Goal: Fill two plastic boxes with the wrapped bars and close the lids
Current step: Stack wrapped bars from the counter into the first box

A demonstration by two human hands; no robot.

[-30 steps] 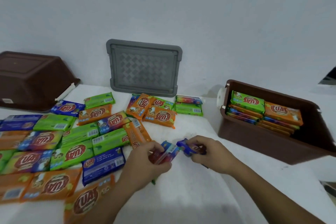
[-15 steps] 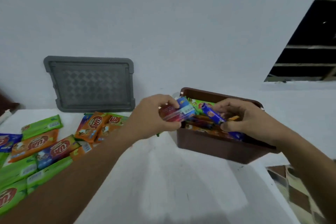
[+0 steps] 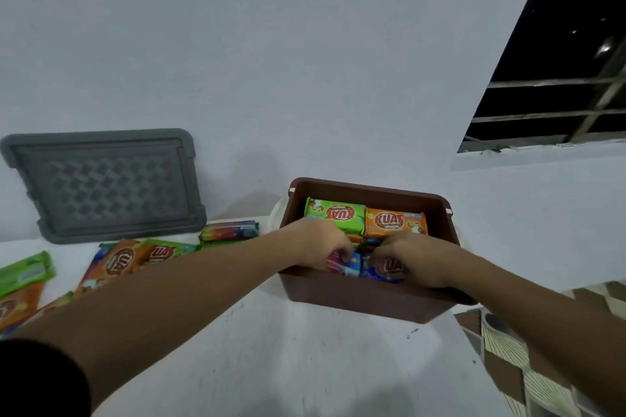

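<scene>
A brown plastic box (image 3: 366, 301) stands at the table's right end. A green wrapped bar (image 3: 335, 213) and an orange wrapped bar (image 3: 393, 222) lie on stacks at its back. Both hands reach into its near half. My left hand (image 3: 320, 242) grips a red-and-blue bar (image 3: 342, 264), and my right hand (image 3: 413, 259) grips a blue bar (image 3: 382, 269). Both bars sit low inside the box, side by side. Fingertips are partly hidden behind the bars.
A grey lid (image 3: 105, 184) leans against the wall at the left. Loose wrapped bars (image 3: 125, 259) lie on the white table (image 3: 288, 359) at the left. The table's right edge drops to a tiled floor (image 3: 528, 362). A dark window opening (image 3: 559, 71) is upper right.
Both hands carried their bars from the table's middle rightward to the box and lowered them inside. The view swung right, so the second brown box left the frame.
</scene>
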